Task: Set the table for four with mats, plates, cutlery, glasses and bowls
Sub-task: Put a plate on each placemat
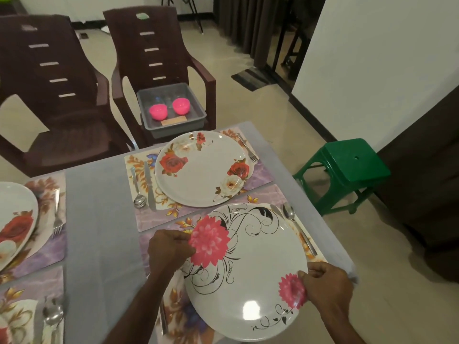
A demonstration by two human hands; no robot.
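**Now the fourth plate goes down at the near right place**

Right, the grey-clothed dining table (99, 219) carries four floral rectangular place mats; the near right mat (159, 242) is the one in play; over it sits the large round white plate with pink flowers and black scrolls (248, 269), held at both sides. Left hand (169, 252) pinches the left rim by the big pink bloom; right hand (327, 286) grips the near right rim; the plate lies between them, neither hand nearer. I can't tell whether it's resting flat or just clear of the mat. Beyond its far right edge lies a steel spoon (289, 212); bowls next, I'd say, and two small pink bowls (170, 108) wait in the grey tray (196, 95) on the far chair.
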